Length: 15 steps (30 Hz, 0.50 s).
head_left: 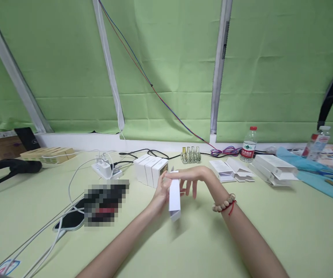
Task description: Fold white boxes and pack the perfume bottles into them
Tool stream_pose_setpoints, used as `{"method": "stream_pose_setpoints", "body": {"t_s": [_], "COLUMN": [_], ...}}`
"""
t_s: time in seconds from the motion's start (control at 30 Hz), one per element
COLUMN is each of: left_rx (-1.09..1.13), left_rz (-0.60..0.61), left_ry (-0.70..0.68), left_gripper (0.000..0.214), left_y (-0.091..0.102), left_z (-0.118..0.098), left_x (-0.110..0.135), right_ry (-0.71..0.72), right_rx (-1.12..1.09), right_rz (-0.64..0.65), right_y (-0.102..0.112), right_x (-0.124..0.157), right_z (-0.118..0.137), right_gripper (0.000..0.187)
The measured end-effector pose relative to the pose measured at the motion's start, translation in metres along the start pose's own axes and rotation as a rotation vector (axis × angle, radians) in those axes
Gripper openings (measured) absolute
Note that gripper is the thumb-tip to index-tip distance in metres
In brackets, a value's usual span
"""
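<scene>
My left hand (161, 190) is closed around a narrow white carton (174, 197), held tilted above the table with its near end open. My right hand (194, 174) arches over the far end of the carton. Its index finger reaches across the top edge by a flap, while the other fingers hang apart behind the carton. Just beyond my left hand stands a row of several white boxes (147, 172). Small glass bottles (191, 156), one with a gold cap, are grouped behind my hands.
Flattened white cartons (223, 170) and more open cartons (275, 170) lie at right, near a water bottle (250, 144). At left are a power strip (105, 169), a phone (70, 220) with white cables, and a black strap (24, 166). A green curtain (166, 69) hangs behind.
</scene>
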<state>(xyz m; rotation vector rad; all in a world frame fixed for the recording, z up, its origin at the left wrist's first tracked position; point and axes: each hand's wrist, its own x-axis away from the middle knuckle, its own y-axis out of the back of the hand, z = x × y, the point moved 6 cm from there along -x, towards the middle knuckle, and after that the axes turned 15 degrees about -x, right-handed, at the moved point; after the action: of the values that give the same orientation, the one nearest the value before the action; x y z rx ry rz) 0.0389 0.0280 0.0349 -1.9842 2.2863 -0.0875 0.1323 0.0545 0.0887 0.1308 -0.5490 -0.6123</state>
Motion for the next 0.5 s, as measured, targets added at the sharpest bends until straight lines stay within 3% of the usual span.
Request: {"method": "stream_pose_setpoints", "body": {"t_s": [0.2,0.37,0.5], "left_rx": [-0.080,-0.062,-0.045], "left_rz": [-0.065,-0.080,-0.105], "left_ry": [-0.176,-0.202,-0.191], "left_gripper": [0.088,0.086,0.086], "left_y": [0.009,0.004,0.005], "left_z": [0.005,-0.001,-0.009], "left_x": [-0.011,-0.008,-0.003], "right_ry": [0.145,0.237,0.303], "right_rx": [0.015,-0.004,-0.017], "right_rz": [-0.006,0.011,-0.046], "right_y": [-0.004,-0.002,0.004], "right_x": [-0.009,-0.002,0.006], "right_z": [0.008,0.015,0.021], "right_gripper": [0.066,0.068,0.073]}}
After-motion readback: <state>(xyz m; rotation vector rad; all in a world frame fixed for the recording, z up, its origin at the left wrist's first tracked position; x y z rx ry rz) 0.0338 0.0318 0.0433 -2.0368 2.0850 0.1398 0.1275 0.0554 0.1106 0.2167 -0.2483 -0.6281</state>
